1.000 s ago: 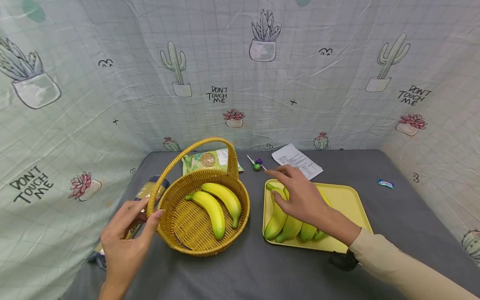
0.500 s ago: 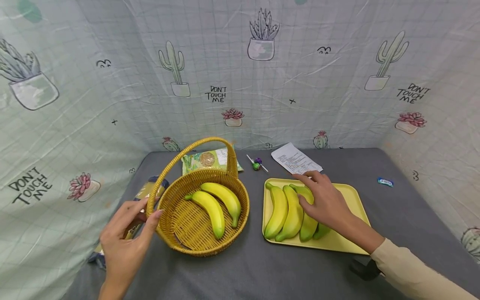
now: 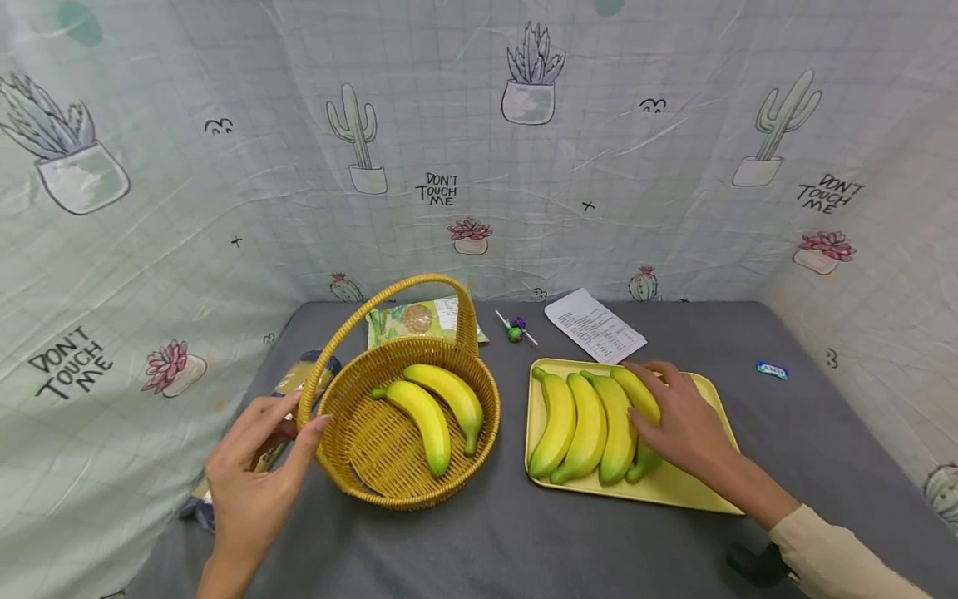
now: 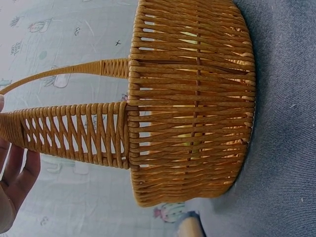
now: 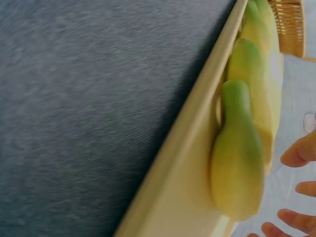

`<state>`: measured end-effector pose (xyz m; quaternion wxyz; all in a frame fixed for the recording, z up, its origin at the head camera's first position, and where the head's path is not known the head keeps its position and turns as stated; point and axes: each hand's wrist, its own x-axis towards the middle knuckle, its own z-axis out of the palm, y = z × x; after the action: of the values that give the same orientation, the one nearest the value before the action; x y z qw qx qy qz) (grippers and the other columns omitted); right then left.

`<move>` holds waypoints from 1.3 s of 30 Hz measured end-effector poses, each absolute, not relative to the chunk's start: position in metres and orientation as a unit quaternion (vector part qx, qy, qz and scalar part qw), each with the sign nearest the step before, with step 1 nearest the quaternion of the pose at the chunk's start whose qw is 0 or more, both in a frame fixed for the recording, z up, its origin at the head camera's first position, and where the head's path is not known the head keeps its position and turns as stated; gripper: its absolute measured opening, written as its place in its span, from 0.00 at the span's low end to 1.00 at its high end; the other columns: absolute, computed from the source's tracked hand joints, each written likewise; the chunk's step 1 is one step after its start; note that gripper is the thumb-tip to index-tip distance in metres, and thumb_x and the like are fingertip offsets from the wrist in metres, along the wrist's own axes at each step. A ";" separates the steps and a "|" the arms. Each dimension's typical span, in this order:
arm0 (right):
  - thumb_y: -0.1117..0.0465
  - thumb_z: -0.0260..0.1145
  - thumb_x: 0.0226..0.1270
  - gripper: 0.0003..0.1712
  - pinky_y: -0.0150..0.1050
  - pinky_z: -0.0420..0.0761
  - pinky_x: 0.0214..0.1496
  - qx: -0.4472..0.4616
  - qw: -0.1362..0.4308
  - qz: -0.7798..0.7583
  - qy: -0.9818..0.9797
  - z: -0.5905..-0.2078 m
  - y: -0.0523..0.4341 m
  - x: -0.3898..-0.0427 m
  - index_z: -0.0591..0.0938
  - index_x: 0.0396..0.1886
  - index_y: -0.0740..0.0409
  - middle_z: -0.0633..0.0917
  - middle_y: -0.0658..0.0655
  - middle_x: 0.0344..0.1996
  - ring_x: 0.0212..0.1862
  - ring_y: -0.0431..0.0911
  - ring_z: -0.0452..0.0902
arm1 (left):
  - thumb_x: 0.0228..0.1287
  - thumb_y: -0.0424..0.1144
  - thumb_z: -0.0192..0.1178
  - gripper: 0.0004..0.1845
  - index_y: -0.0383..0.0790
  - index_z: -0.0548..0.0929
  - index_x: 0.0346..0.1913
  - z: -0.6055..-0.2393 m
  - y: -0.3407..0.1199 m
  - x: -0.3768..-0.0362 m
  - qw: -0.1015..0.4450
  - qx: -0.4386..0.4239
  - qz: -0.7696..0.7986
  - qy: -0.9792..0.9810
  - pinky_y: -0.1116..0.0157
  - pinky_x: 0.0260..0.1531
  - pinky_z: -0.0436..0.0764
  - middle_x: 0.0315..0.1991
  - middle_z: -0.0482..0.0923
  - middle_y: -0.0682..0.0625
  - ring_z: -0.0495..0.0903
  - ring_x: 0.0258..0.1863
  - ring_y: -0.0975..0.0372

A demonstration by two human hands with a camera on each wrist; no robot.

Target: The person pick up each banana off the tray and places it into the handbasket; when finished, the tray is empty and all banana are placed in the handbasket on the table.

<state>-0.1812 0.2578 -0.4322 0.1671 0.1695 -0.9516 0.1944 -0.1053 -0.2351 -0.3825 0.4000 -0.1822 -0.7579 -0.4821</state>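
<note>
My left hand [image 3: 254,474] holds the handle of a yellow wicker basket [image 3: 352,487] on the left, thumb on one side and fingers on the other; the wrist view shows the fingers behind the woven handle [image 4: 74,133]. Two bananas [image 3: 419,420] lie inside the basket. To the right, several bananas [image 3: 550,424] lie side by side on a yellow tray [image 3: 688,491]. Over the rightmost banana [image 3: 636,395] hovers my right hand [image 3: 684,420], partly hiding it. In the right wrist view its spread fingers [image 5: 301,153] stand apart from that banana [image 5: 239,163].
Behind the basket lies a green packet [image 3: 415,320], and a blue-and-gold packet [image 3: 295,374] sits to its left. Two lollipops [image 3: 515,330] and a printed paper [image 3: 595,324] lie at the back. A small blue wrapped sweet [image 3: 772,369] is at far right.
My right hand has moved right across the tray, from above the left bananas to the rightmost one, uncovering the others. The left hand stays on the handle.
</note>
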 end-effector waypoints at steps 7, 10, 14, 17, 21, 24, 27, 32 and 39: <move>0.63 0.70 0.64 0.35 0.63 0.83 0.42 0.159 0.160 0.190 -0.955 -0.445 0.267 -0.179 0.77 0.73 0.59 0.77 0.68 0.60 0.54 0.66 0.76 | 0.57 0.15 0.72 0.22 0.24 0.88 0.56 -0.383 -0.236 -0.105 0.402 -0.183 -0.483 -0.756 0.78 0.35 0.81 0.40 0.83 0.36 0.81 0.32 0.64; 0.63 0.70 0.63 0.35 0.61 0.83 0.40 0.158 0.162 0.188 -0.956 -0.448 0.269 -0.179 0.77 0.72 0.60 0.77 0.68 0.59 0.52 0.65 0.76 | 0.57 0.15 0.72 0.22 0.24 0.88 0.56 -0.383 -0.236 -0.104 0.401 -0.182 -0.484 -0.756 0.78 0.36 0.82 0.42 0.84 0.38 0.81 0.33 0.64; 0.64 0.71 0.62 0.34 0.60 0.81 0.41 0.161 0.168 0.184 -0.955 -0.450 0.270 -0.180 0.78 0.71 0.61 0.78 0.69 0.58 0.51 0.65 0.77 | 0.57 0.14 0.72 0.21 0.24 0.88 0.55 -0.383 -0.235 -0.104 0.400 -0.181 -0.485 -0.756 0.78 0.35 0.82 0.43 0.85 0.38 0.81 0.33 0.63; 0.64 0.70 0.63 0.34 0.60 0.82 0.40 0.159 0.162 0.183 -0.957 -0.451 0.270 -0.180 0.78 0.71 0.61 0.77 0.69 0.59 0.51 0.65 0.77 | 0.57 0.14 0.72 0.21 0.23 0.88 0.54 -0.384 -0.235 -0.105 0.400 -0.180 -0.488 -0.754 0.77 0.36 0.82 0.43 0.84 0.38 0.81 0.33 0.63; 0.63 0.69 0.64 0.34 0.61 0.83 0.40 0.151 0.141 0.182 -0.961 -0.451 0.270 -0.181 0.77 0.72 0.61 0.77 0.70 0.60 0.51 0.66 0.77 | 0.56 0.13 0.71 0.21 0.23 0.88 0.54 -0.384 -0.235 -0.104 0.399 -0.180 -0.492 -0.753 0.77 0.36 0.82 0.42 0.84 0.38 0.81 0.33 0.63; 0.62 0.68 0.65 0.34 0.62 0.83 0.40 0.146 0.124 0.182 -0.964 -0.451 0.270 -0.181 0.77 0.72 0.62 0.76 0.70 0.61 0.52 0.66 0.77 | 0.56 0.13 0.71 0.21 0.24 0.88 0.55 -0.385 -0.235 -0.103 0.398 -0.178 -0.492 -0.754 0.77 0.36 0.82 0.43 0.84 0.38 0.82 0.33 0.64; 0.62 0.68 0.64 0.34 0.61 0.84 0.39 0.142 0.116 0.181 -0.966 -0.451 0.270 -0.181 0.77 0.72 0.62 0.76 0.71 0.60 0.52 0.66 0.77 | 0.56 0.13 0.71 0.22 0.24 0.88 0.55 -0.385 -0.235 -0.103 0.396 -0.176 -0.490 -0.756 0.77 0.36 0.82 0.43 0.84 0.38 0.82 0.34 0.63; 0.65 0.67 0.60 0.36 0.58 0.84 0.33 0.134 0.112 0.179 -0.968 -0.450 0.271 -0.181 0.77 0.71 0.63 0.77 0.71 0.60 0.51 0.66 0.77 | 0.56 0.13 0.71 0.22 0.24 0.88 0.55 -0.383 -0.234 -0.103 0.397 -0.176 -0.484 -0.760 0.77 0.35 0.82 0.41 0.84 0.39 0.81 0.33 0.64; 0.65 0.67 0.60 0.37 0.62 0.84 0.32 0.116 0.102 0.174 -0.972 -0.454 0.273 -0.180 0.76 0.72 0.63 0.77 0.73 0.59 0.52 0.70 0.76 | 0.56 0.13 0.70 0.22 0.24 0.87 0.55 -0.370 -0.226 -0.099 0.399 -0.179 -0.479 -0.761 0.79 0.34 0.80 0.38 0.81 0.36 0.79 0.31 0.65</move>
<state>-0.1796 0.2733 -0.4539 0.1024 0.1161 -0.9725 0.1741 -0.0988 -0.2265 -0.3697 0.3987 -0.1791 -0.7614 -0.4787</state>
